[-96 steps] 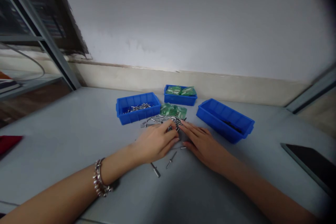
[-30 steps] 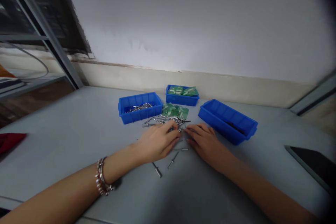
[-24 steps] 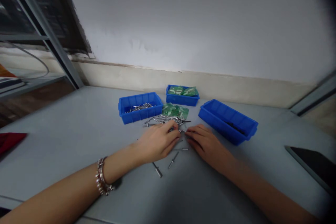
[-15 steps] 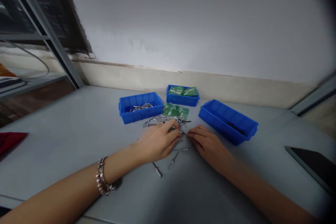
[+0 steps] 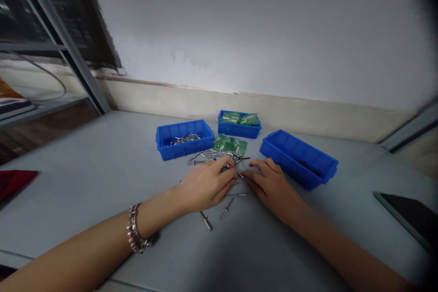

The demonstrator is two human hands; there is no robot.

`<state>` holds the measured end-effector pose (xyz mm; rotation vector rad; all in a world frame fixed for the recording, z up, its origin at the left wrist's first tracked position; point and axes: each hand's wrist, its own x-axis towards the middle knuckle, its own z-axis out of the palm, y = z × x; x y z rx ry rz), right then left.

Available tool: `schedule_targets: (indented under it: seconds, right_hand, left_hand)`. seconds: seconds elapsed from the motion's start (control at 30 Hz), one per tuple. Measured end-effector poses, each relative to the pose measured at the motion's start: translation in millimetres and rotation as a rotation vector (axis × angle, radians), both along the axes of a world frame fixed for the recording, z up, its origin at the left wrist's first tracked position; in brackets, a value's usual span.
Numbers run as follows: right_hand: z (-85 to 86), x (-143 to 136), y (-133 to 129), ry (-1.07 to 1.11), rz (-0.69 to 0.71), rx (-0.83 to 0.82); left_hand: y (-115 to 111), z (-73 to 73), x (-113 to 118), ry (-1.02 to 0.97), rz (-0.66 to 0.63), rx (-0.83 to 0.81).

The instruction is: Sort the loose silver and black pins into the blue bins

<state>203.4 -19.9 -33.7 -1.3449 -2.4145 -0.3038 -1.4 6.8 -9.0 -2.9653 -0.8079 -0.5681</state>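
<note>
My left hand is closed, with shiny metal pieces showing between thumb and forefinger; they look like blind rivets. One blind rivet sticks out from its fingertips towards my right hand. That right hand rests on the table with thumb and forefinger parted, their tips close to the rivet. Just beyond the left hand is a pile of blind rivets. Nearer to me lie several loose ones, among them a larger rivet and a smaller rivet.
A blue bin at the left holds rivets. Behind, another blue bin holds green packets, and a green packet lies before it. The right blue bin has dark pieces inside. A dark flat device lies far right.
The fingers of my right hand have spread, the forefinger lifting away from the rivet between the hands. My left hand stays in nearly the same place.
</note>
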Motion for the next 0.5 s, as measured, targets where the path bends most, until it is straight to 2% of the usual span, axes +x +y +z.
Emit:
schedule_targets:
  seconds: [0.17, 0.37, 0.5]
  right_hand:
    - [1.7, -3.4, -2.4, 0.000, -0.011, -0.011]
    - [1.9, -6.9, -3.6, -0.045, 0.030, -0.059]
    - [0.2, -4.9, -1.6, 0.008, 0.066, -0.056]
  left_hand:
    - [0.2, -0.4, -0.2, -0.011, -0.009, -0.001]
    - [1.0, -1.0, -0.6, -0.006, -0.012, -0.014]
    - [0.6, -0.6, -0.8, -0.006, -0.011, -0.024]
